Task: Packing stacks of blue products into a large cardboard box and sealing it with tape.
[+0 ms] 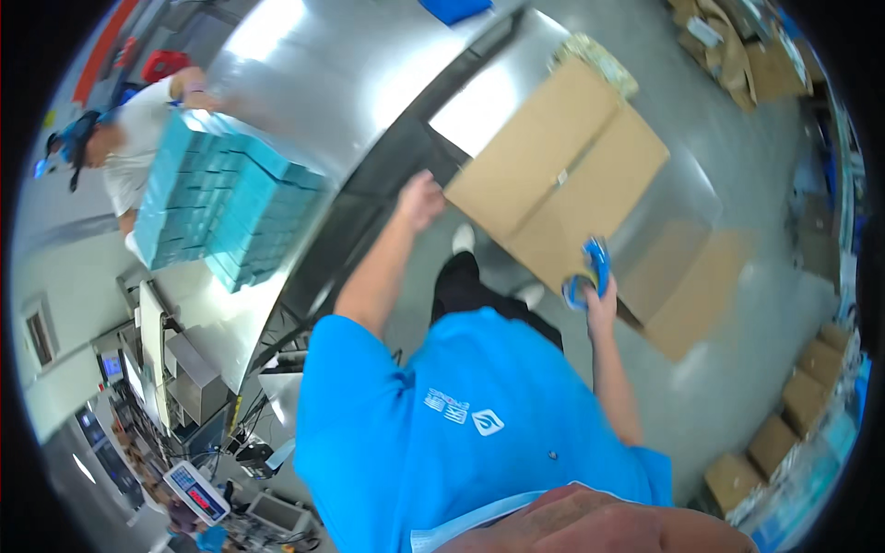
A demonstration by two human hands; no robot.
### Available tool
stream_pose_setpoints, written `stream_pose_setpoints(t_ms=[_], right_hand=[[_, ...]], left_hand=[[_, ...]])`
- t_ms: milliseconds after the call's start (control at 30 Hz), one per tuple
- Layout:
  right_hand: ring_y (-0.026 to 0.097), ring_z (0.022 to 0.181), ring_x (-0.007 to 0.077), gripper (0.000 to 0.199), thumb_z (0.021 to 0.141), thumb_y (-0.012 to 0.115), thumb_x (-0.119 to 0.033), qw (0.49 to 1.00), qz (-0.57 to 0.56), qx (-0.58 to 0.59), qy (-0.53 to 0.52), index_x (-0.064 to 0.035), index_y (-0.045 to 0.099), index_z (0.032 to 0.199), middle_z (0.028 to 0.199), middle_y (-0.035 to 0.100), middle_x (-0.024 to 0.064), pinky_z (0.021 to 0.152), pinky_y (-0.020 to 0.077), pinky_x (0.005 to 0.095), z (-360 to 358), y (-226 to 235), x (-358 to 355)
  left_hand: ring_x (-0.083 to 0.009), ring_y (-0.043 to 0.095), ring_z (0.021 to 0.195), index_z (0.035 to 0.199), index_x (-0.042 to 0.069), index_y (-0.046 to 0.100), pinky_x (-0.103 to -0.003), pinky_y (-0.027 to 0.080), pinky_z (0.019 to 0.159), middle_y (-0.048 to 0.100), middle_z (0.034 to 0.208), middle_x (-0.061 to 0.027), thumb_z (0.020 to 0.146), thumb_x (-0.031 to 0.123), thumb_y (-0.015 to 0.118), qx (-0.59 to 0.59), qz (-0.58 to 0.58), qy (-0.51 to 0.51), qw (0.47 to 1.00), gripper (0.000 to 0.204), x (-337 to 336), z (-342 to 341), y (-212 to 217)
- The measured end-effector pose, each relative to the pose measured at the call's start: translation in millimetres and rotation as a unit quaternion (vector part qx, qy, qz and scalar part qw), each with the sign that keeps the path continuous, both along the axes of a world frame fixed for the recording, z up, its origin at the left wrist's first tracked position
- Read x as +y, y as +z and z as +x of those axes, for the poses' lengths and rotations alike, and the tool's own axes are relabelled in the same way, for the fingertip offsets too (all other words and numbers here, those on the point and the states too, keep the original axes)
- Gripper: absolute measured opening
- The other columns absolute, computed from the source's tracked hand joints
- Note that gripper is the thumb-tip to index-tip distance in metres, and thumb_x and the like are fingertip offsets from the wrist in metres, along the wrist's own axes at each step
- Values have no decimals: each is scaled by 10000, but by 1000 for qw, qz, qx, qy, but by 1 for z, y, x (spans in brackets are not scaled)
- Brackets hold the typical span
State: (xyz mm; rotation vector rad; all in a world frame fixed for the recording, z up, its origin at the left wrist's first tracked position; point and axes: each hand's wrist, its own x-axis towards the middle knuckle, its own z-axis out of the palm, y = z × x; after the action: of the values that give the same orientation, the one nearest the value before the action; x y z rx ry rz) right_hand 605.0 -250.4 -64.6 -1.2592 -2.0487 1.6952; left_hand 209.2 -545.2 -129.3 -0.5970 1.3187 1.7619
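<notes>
A large brown cardboard carton [544,138] lies before me on a metal surface, its top flaps folded down along a middle seam. My right hand [604,302] grips a blue tape dispenser [590,269] at the carton's near right side. My left hand [421,200] is in the air just off the carton's left corner, fingers curled in with nothing seen in them. It looks slightly blurred and apart from the carton. A small pale scrap [561,178] shows on the seam.
At left, a person in a white shirt [143,138] stands by stacked teal boxes [230,203] on a metal table [304,111]. A flat cardboard flap [691,295] extends right of the carton. Several brown boxes [772,446] line the lower right. A scale display [196,491] sits lower left.
</notes>
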Motion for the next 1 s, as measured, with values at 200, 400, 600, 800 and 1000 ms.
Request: stream_pose_setpoints(t_ms=[200,400,600,800,1000], right_hand=[[647,1227,352,809,808,774,-106,949,243,34,198,-121,481,1562,1366,628,190,1035,527,440,-53,105,-23],[681,900,333,844,668,835,-57,885,350,51,302,-266,635,1461,1063,634,150,780,583,423,-37,142,-39],[667,837,293,828,631,835,-43,830,428,92,347,-303,694,1405,986,647,120,696,572,390,-20,157,-42],[650,808,277,837,620,850,-64,817,438,106,359,-324,698,1401,961,628,112,670,561,389,-6,154,-40],[621,819,306,823,667,840,-104,827,409,-36,384,-338,666,1436,928,566,118,704,539,412,45,114,-12]], left_hand=[[-159,672,913,1329,4,635,-332,562,850,682,1015,-55,1071,303,600,258,-76,-70,961,397,21,23,101],[-151,665,842,1228,-16,674,-299,564,794,668,917,-35,1097,420,570,119,83,-295,944,467,68,108,135],[-120,579,674,992,27,731,-308,465,595,619,755,-13,1096,511,541,164,3,-353,921,530,99,166,180],[-208,644,652,863,11,746,-382,511,636,691,707,-84,1084,482,563,261,-55,-302,915,552,106,187,136],[-445,715,751,895,19,772,-568,554,712,721,819,-262,1041,431,588,629,-391,-303,599,474,53,60,61]])
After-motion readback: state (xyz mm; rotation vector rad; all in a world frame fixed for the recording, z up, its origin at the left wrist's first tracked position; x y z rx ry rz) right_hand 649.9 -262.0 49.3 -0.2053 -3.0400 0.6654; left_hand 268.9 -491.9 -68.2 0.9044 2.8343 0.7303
